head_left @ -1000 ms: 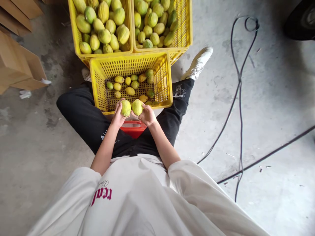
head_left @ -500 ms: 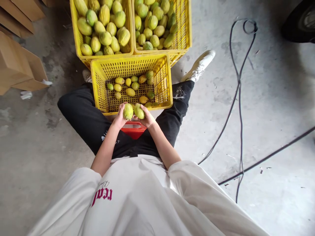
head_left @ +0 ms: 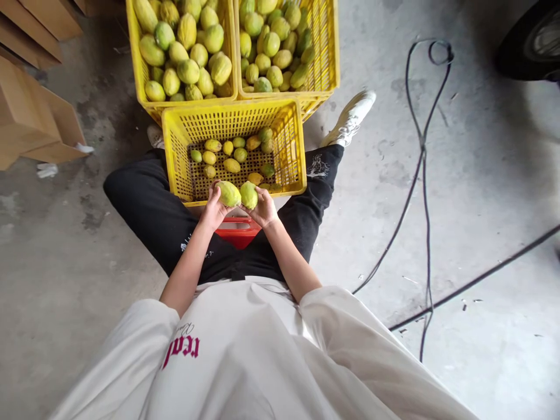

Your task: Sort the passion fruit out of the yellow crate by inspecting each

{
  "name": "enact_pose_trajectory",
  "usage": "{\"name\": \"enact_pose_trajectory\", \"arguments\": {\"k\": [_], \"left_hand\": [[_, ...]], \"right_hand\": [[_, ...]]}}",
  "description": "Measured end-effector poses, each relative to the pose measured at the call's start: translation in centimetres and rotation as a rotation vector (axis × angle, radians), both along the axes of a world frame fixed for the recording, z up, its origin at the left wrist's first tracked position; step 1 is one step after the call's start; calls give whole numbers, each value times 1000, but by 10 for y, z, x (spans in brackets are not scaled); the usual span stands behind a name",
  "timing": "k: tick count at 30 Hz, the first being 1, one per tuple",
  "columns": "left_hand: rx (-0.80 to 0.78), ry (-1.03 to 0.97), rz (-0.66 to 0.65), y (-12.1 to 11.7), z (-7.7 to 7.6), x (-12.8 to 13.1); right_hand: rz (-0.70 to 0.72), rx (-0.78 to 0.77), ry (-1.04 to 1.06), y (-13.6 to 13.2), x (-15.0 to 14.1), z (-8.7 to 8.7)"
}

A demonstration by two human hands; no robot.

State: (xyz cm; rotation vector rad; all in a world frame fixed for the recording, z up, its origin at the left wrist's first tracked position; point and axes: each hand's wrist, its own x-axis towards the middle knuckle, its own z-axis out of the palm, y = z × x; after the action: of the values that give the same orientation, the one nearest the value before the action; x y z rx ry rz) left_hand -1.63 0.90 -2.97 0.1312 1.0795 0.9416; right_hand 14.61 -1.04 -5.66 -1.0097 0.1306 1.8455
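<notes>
My left hand [head_left: 212,211] is closed around an oval yellow-green fruit [head_left: 228,193], its thumb along the fruit's outer side. Beside it, my right hand [head_left: 265,210] grips a second yellow-green fruit [head_left: 249,195]. The two fruits sit side by side, their facing ends touching or nearly so. Both hands are over the near rim of a yellow plastic crate [head_left: 179,125], which stands between my legs. On the crate's slotted floor lie several smaller yellow and green fruits [head_left: 231,165]. My lower fingers are partly hidden beneath the held fruits.
Two fuller yellow crates of similar fruit, a left one [head_left: 139,76] and a right one [head_left: 326,58], stand just beyond. A red plastic object [head_left: 238,236] shows between my thighs. Open cardboard boxes [head_left: 30,111] lie left; a black cable [head_left: 400,224] and a wheel [head_left: 536,44] are right.
Both held fruits have turned in my hands. The left one now lies more lengthwise towards the other, and the right one stands more upright. The crates stay in place.
</notes>
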Motion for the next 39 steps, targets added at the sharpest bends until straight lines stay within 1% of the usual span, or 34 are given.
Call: {"name": "enact_pose_trajectory", "arguments": {"k": [4, 7, 9, 11, 14, 17, 20, 26, 30, 34, 37, 39], "left_hand": [[-7, 2, -57, -2, -4, 0], [23, 14, -89, -2, -8, 0], [30, 27, -83, -2, -9, 1], [13, 29, -42, -1, -8, 1], [-61, 1, 30, 1, -7, 0], [-130, -41, 62, 3, -4, -2], [-124, -68, 90, 4, -2, -3], [-115, -73, 4, 6, -2, -1], [-119, -38, 41, 7, 2, 1], [-197, -1, 19, 7, 9, 1], [-228, 20, 21, 6, 11, 1], [-232, 42, 26, 7, 10, 1]], "right_hand": [[22, -24, -21, -1, 0, 2], [58, -37, -29, -2, -2, 2], [63, -50, -29, -2, -4, 4], [56, -60, -12, -1, -5, 6], [6, -34, 60, 0, -4, 8], [-49, 10, 118, 1, 0, 9], [-58, 13, 129, 2, 5, 7], [0, 13, 94, -2, 4, 5], [51, 34, 67, -4, -3, 7], [93, 12, 38, -2, -5, 11], [93, 11, 17, 0, -4, 12], [65, 8, 17, 1, -3, 11]]}}
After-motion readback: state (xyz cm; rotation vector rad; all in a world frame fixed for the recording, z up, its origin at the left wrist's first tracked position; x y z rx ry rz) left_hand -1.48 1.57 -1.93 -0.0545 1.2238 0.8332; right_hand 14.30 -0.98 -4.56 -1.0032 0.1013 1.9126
